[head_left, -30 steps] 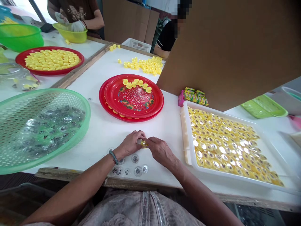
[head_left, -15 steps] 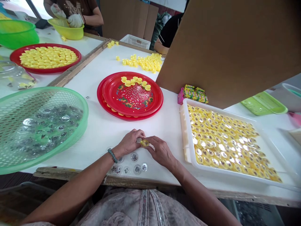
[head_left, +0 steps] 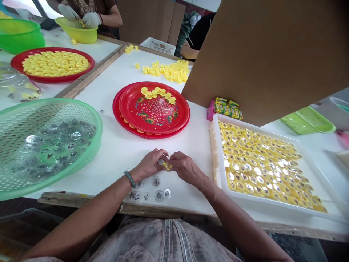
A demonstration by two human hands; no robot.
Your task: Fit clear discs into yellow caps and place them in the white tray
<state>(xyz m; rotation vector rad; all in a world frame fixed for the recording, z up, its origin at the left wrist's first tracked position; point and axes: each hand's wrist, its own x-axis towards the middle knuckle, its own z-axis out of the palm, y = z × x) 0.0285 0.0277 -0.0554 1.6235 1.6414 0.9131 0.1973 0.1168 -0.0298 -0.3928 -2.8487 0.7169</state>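
My left hand (head_left: 150, 164) and my right hand (head_left: 184, 168) meet over the white table, both pinching one small yellow cap (head_left: 167, 166) between their fingertips. Several clear round lids (head_left: 156, 188) lie on the table just below my hands. Stacked red plates (head_left: 154, 110) stand beyond my hands, the top one carrying a short row of yellow caps (head_left: 158, 93). A white tray (head_left: 218, 160) to my right is filled with several finished yellow pieces (head_left: 259, 160).
A green perforated basket (head_left: 89, 145) of clear lids sits at left. Loose yellow caps (head_left: 169, 71) lie farther back. A large cardboard sheet (head_left: 261, 54) rises at right. A second red plate (head_left: 51, 63) of caps, green and yellow bowls, and a gloved co-worker (head_left: 81, 16) are at far left.
My hands have stayed together on the yellow cap, fingers shifting slightly around it. The view has drifted a little; the co-worker's gloved hands have moved at the yellow bowl.
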